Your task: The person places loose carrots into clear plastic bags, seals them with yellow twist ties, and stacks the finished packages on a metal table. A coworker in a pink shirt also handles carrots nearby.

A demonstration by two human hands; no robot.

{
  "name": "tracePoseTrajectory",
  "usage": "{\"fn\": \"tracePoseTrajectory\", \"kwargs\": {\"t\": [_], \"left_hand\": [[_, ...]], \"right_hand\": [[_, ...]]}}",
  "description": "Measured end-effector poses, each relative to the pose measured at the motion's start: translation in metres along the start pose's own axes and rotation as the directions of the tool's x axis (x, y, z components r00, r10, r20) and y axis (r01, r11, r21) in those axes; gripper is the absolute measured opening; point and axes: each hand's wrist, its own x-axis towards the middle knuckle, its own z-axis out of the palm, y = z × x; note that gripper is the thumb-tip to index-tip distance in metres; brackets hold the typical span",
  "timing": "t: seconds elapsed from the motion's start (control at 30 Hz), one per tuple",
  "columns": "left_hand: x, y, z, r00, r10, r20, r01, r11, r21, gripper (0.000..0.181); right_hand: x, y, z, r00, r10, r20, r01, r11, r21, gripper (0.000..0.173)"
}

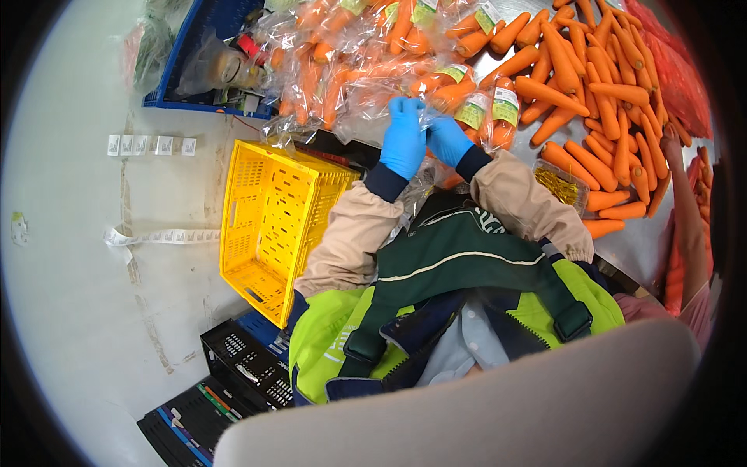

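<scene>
My left hand (404,137), in a blue glove, pinches clear plastic at the table's near edge, its fingertips close to my other hand. My right hand (447,139), gloved alike, has its fingers closed on the same clear plastic bag (428,117). Just beyond lie bagged carrots (449,93) with green-and-white labels, and more in clear bags (332,76) are heaped to the left. Loose carrots (607,87) form a large pile at the right. A clear tub of gold twist ties (557,184) stands by my right forearm. What the bag between my hands contains is hidden.
An empty yellow plastic crate (271,222) stands tilted at my left. A blue crate (166,76) holds mixed items. Black crates (245,362) lie lower left. Label strips (175,236) stick to the pale surface. Another person's arm (688,216) reaches toward the carrots beside red mesh sacks (671,76).
</scene>
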Motion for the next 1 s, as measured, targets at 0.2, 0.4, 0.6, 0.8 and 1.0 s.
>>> {"fn": "tracePoseTrajectory", "kwargs": {"t": [0.2,0.4,0.6,0.8,1.0], "left_hand": [[-0.018,-0.038,0.016,0.9,-0.345,0.267,0.367,0.267,-0.891,0.026],[-0.017,-0.03,0.033,0.831,-0.523,0.187,0.28,0.104,-0.954,0.02],[-0.023,-0.034,0.043,0.834,-0.545,0.083,0.229,0.206,-0.952,0.012],[-0.039,-0.044,0.045,0.879,-0.438,0.188,0.254,0.097,-0.962,0.009],[-0.038,-0.045,0.036,0.937,0.045,-0.345,-0.169,0.926,-0.338,0.007]], "right_hand": [[-0.02,-0.002,-0.003,1.0,-0.003,-0.028,0.001,0.998,-0.059,0.012],[-0.033,-0.007,0.009,0.983,-0.078,-0.166,0.05,0.985,-0.166,0.009],[-0.055,-0.035,0.01,0.991,-0.076,-0.114,-0.053,0.555,-0.83,0.015],[-0.046,-0.076,0.031,0.775,-0.097,0.624,0.54,-0.411,-0.734,0.013],[0.017,-0.082,0.038,0.718,0.261,0.645,0.685,-0.431,-0.587,0.013]]}}
